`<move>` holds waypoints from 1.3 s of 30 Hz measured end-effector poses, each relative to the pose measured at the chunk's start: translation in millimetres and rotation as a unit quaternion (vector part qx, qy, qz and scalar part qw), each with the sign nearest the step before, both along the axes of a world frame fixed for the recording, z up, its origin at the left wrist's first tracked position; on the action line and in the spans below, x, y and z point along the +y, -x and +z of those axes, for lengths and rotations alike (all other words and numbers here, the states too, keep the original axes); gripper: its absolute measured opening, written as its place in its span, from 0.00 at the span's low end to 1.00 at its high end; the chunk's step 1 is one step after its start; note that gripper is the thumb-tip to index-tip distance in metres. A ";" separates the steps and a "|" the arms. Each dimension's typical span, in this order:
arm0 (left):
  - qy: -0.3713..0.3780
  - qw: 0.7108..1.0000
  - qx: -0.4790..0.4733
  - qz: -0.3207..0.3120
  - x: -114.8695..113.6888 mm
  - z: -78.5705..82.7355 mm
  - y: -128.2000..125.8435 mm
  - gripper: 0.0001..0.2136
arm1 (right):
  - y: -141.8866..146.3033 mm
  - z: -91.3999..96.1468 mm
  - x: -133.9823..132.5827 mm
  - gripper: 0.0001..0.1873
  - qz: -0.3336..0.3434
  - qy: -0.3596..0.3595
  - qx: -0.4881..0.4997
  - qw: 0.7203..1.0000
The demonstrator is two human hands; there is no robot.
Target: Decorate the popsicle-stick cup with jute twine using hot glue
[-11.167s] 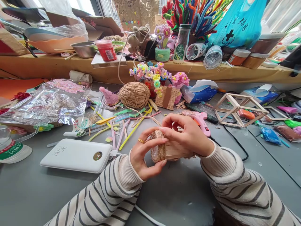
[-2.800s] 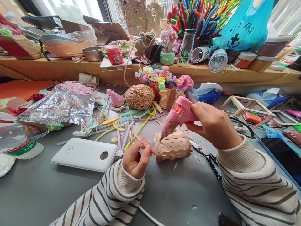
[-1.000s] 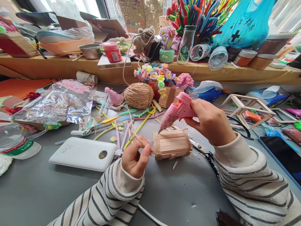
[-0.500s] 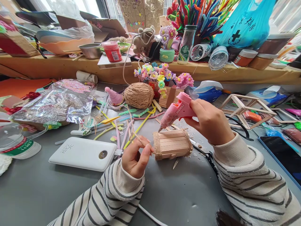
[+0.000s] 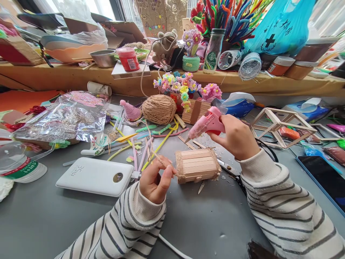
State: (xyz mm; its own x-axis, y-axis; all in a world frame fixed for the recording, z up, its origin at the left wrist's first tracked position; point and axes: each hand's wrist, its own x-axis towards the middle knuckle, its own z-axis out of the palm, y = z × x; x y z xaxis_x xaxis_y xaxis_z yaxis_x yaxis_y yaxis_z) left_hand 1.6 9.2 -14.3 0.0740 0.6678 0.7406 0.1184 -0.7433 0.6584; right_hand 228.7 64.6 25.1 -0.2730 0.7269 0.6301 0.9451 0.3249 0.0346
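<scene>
A small barrel of wooden craft sticks (image 5: 198, 164), bound with twine at both ends, lies on its side on the grey table (image 5: 205, 223). My left hand (image 5: 155, 181) pinches a strand of jute twine (image 5: 155, 155) just left of the barrel; the strand runs back to a twine ball (image 5: 159, 109). My right hand (image 5: 237, 136) grips a pink hot glue gun (image 5: 206, 124). Its nozzle is lifted away from the barrel and points left and down.
A white power bank (image 5: 94, 176) lies to the left, with a clear plastic bag (image 5: 61, 117) behind it. Pipe cleaners, craft-stick scraps and scissors (image 5: 229, 168) lie around the barrel. A wooden stick frame (image 5: 277, 126) and a phone (image 5: 323, 181) are at right. A cluttered wooden shelf (image 5: 172, 81) runs behind.
My right hand has lifted the glue gun up and back from the barrel's left end. My left hand still pinches the twine in the same place.
</scene>
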 end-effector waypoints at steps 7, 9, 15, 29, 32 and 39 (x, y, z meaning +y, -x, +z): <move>-0.001 1.000 0.003 -0.012 2.0 -2.1 1.2 0.09 | -12.8 -0.6 9.9 0.15 -0.159 0.145 0.138 0.967; 0.008 1.000 0.004 -0.017 2.5 -3.1 1.6 0.09 | -16.2 -0.4 11.2 0.17 -0.189 0.188 0.147 0.952; 0.024 1.000 0.019 0.002 4.6 -5.1 2.7 0.07 | -26.3 -9.7 16.7 0.21 -0.237 0.311 0.100 0.915; 0.054 0.997 -0.049 0.010 1.6 -10.0 -0.4 0.05 | -17.8 9.4 4.6 0.11 -0.133 0.198 0.145 0.960; 0.045 0.997 -0.055 0.010 3.0 -12.3 -1.0 0.04 | 12.3 28.0 -15.7 0.10 0.097 0.162 0.227 0.955; 0.018 0.999 -0.044 0.006 3.3 -11.2 0.7 0.06 | 64.5 22.9 -49.7 0.10 0.341 0.249 0.199 0.884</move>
State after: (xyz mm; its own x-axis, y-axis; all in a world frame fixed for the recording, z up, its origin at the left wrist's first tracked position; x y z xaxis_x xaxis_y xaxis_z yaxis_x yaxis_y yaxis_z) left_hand 0.8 12.5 -25.5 0.0019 0.6944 0.7196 0.0667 -0.7181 0.6927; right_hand 164.1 15.0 48.0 -0.5838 0.6936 0.4220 0.4293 0.7049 -0.5646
